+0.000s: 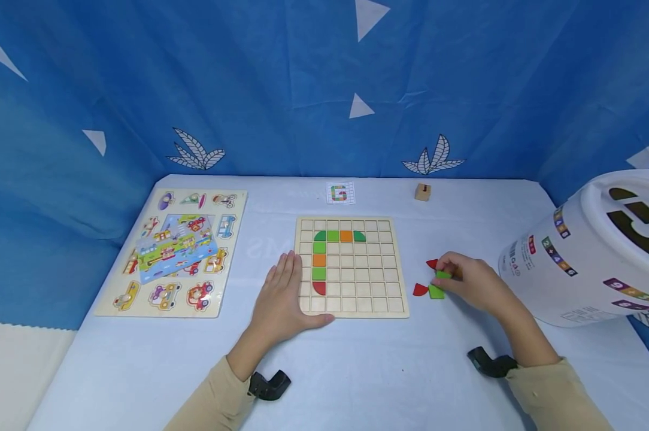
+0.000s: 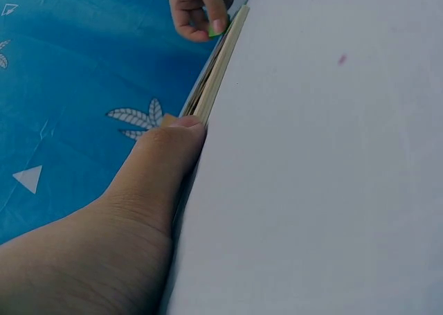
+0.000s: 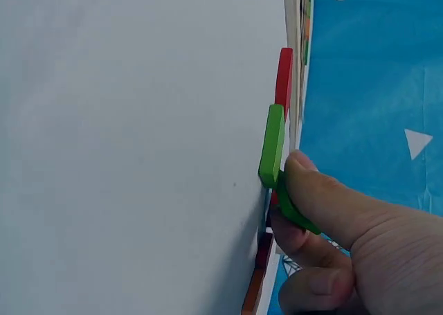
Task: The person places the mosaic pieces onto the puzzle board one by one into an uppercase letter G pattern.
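A square wooden grid board (image 1: 378, 269) lies mid-table, with green, orange and red tiles set in a column at its left and a row near its top. My left hand (image 1: 281, 299) rests flat along the board's left edge, thumb (image 2: 176, 145) spread at the near edge. To the right of the board, my right hand (image 1: 472, 281) pinches a green tile (image 3: 297, 211) between thumb and fingers. Beneath it lie another green square tile (image 1: 436, 293), a red quarter-round tile (image 1: 419, 290) and a second red tile (image 1: 431, 263), partly covered by the fingers.
A small card (image 1: 340, 193) printed with a coloured G lies behind the board, a wooden cube (image 1: 422, 192) to its right. At left is a vehicle puzzle board (image 1: 165, 295) with picture cards on top. A white lidded bucket (image 1: 540, 287) stands close beyond my right hand.
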### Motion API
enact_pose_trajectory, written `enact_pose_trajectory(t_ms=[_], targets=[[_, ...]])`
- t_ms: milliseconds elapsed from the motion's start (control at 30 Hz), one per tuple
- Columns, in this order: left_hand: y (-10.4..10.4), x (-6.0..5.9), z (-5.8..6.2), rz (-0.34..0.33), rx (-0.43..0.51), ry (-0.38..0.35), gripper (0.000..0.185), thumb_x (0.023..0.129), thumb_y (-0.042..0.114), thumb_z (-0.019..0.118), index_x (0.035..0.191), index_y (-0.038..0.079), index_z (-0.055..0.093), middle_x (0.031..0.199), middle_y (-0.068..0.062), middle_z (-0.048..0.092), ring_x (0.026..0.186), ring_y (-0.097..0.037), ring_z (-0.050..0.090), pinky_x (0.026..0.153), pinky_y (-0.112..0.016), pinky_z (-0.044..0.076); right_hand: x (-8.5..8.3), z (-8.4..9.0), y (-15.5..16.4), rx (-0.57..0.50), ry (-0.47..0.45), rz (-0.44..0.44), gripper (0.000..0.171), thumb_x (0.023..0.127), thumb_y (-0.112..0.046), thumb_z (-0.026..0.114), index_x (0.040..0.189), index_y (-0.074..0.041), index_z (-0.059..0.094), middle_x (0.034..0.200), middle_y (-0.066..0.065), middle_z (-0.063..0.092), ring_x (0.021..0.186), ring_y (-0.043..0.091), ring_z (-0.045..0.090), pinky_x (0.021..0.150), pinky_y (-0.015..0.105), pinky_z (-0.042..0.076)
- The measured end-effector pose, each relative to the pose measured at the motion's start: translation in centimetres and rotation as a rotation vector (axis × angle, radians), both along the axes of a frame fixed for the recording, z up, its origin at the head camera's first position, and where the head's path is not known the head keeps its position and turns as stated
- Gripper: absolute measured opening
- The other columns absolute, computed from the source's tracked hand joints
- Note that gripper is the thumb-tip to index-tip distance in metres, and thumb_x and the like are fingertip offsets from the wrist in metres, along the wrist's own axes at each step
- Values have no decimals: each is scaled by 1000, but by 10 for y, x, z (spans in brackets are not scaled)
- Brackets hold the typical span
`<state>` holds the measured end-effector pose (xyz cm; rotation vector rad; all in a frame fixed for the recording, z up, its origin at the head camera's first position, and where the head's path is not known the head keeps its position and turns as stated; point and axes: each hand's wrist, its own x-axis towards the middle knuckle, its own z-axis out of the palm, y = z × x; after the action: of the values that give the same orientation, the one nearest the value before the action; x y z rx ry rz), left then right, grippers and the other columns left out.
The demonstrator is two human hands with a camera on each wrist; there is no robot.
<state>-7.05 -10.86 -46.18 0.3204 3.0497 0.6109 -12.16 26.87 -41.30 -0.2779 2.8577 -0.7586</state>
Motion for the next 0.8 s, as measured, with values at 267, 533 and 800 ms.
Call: enact_pose_trajectory(t_ms=[267, 533, 800], targets=[[0, -1, -2, -4, -2, -17, 139, 64, 87, 63, 158, 1, 9, 168, -14, 8, 157, -28, 4, 126, -46, 13, -7, -2, -21, -112, 59, -16, 22, 85, -20, 79, 101, -16, 65, 82, 2, 61, 78, 20, 54, 61, 21, 49], [-1, -1, -1, -1, -9, -16, 139, 64, 87, 63, 158, 1, 9, 168, -14, 8, 157, -28, 5, 126, -46, 13, -8, -2, -77, -171, -14, 57, 22, 87, -26, 78, 104, -20, 66, 92, -2, 65, 70, 18, 53, 55, 25, 48], [-1, -1, -2, 1, -6, -26, 139, 63, 89, 60, 159, 2, 8, 168, -13, 7, 157, -26, 3, 127, -45, 11, 0, -3, -138, -173, -50, 161, 20, 85, -30, 80, 98, -27, 66, 82, -9, 62, 72, 14, 55, 65, 28, 48]])
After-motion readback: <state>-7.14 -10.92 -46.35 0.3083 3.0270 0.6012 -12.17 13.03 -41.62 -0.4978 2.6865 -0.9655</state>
